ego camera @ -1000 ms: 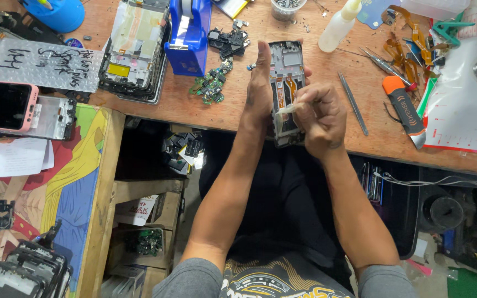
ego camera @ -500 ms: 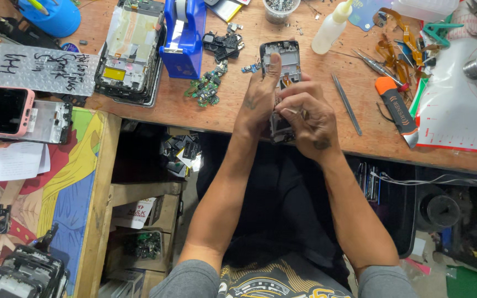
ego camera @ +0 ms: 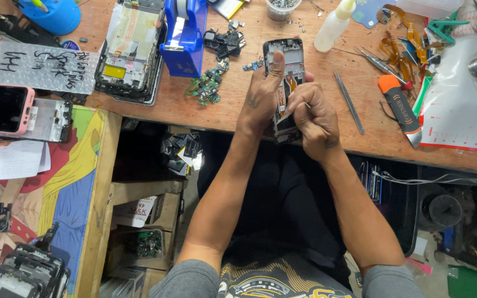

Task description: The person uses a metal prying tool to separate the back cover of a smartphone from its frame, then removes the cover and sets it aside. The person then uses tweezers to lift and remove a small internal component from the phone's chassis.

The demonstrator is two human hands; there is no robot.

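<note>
Here the left hand (ego camera: 260, 96) lies flat along the opened phone frame (ego camera: 284, 72), its long axis running away from the person, while the right hand (ego camera: 313, 118), just beside it, pinches a thin tool (ego camera: 305, 104).

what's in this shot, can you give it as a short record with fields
setting: wooden workbench seen from above
left hand: flat on an opened phone frame, pinning it down
right hand: fingers pinched on a thin tool at the frame's lower part
beside right hand: tweezers, orange-handled tool
beside left hand: small circuit boards, blue tape dispenser
far left: pink phone
</note>
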